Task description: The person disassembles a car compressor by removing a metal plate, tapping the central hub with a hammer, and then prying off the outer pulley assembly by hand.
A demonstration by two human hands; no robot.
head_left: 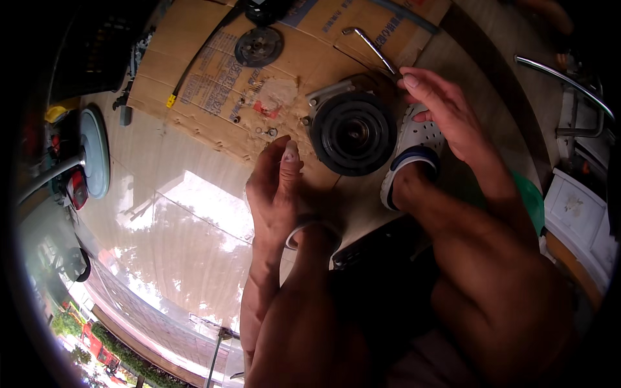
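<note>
A black ribbed pulley (354,134) on a metal compressor body (336,92) rests on flattened cardboard between my feet. Left of it, my left hand (275,184) hovers with fingers loosely bent and thumb raised, nothing visible in it. Small bolts and a ring (266,132) lie just beyond those fingertips. On the right, my right hand (446,110) is above my clog, its fingers closing at the near end of an L-shaped socket wrench (372,48); the exact grip is partly hidden. A dark round clutch plate (259,46) lies farther back.
Under the parts is the cardboard sheet (171,58), with a black cable (206,50) across it. My white clog (417,132) stands close beside the pulley. At left is a pale round stool seat (96,152); at right, a chrome tube (563,77) and white drawers (579,207).
</note>
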